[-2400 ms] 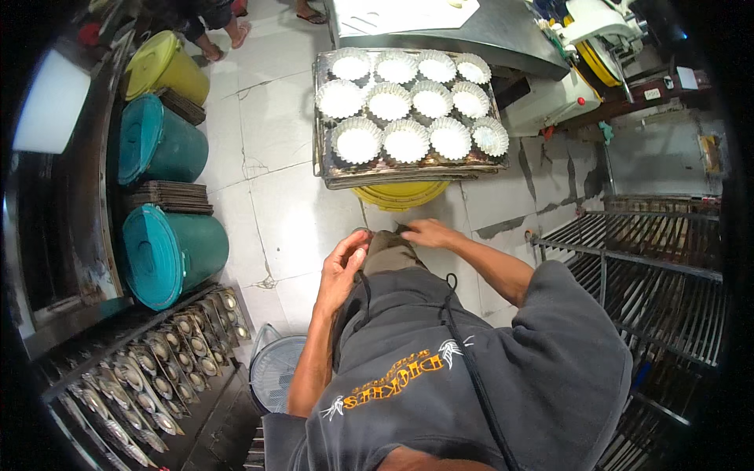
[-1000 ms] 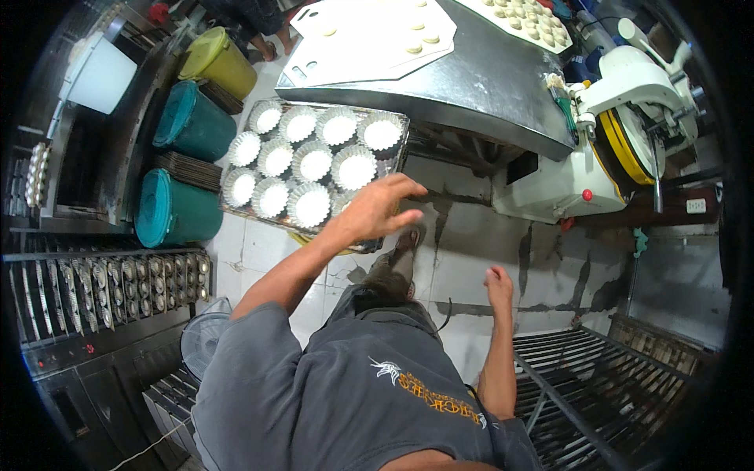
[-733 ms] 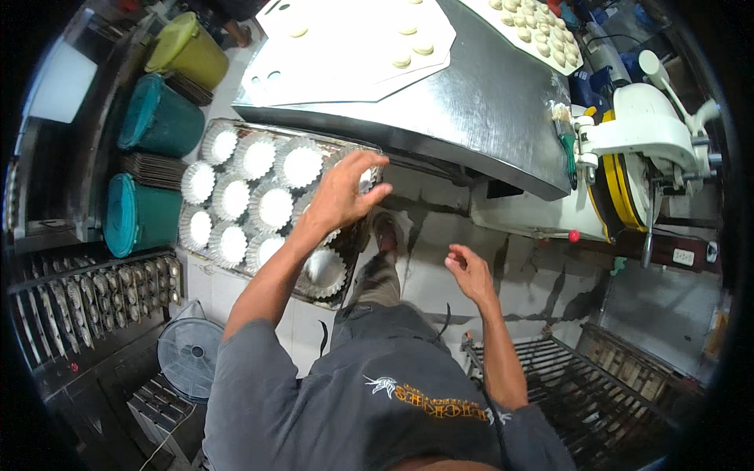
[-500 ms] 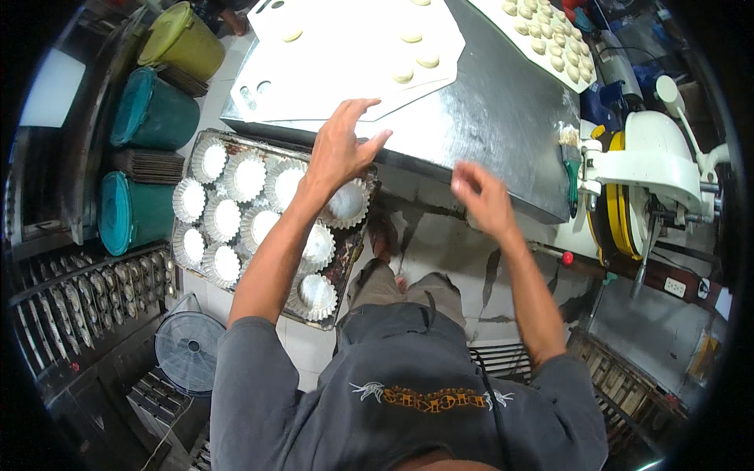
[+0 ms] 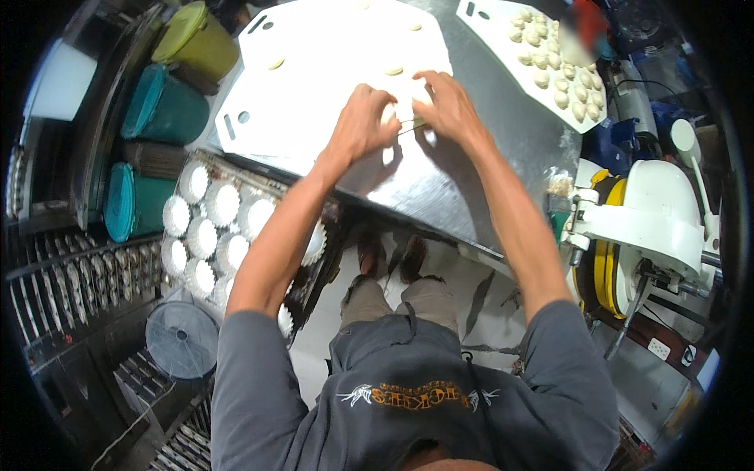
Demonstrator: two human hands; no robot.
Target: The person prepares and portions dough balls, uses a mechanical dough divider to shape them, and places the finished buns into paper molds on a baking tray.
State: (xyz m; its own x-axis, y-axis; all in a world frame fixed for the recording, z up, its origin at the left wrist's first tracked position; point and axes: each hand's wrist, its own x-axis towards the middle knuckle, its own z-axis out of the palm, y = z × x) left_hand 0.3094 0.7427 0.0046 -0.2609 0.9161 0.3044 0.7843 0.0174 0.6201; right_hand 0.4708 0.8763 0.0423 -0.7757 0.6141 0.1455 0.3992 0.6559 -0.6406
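left hand point(image 5: 363, 124), right hand point(image 5: 446, 107) moved to white board point(image 5: 310, 98); orange shirt lettering point(image 5: 416, 396)

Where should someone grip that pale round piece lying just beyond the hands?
Probably by its opposite edges, lightly, coming from above: the pale round piece looks low and rounded, and it lies on the white board, which blocks reaching underneath.

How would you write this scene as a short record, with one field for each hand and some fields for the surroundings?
Left hand: at the near edge of the large white board, fingers curled; exact grip unclear
Right hand: at the same edge; grip unclear
On this board: scattered pale dough pieces
Support: metal table
Far right board: many dough balls
Lower left: fluted tins
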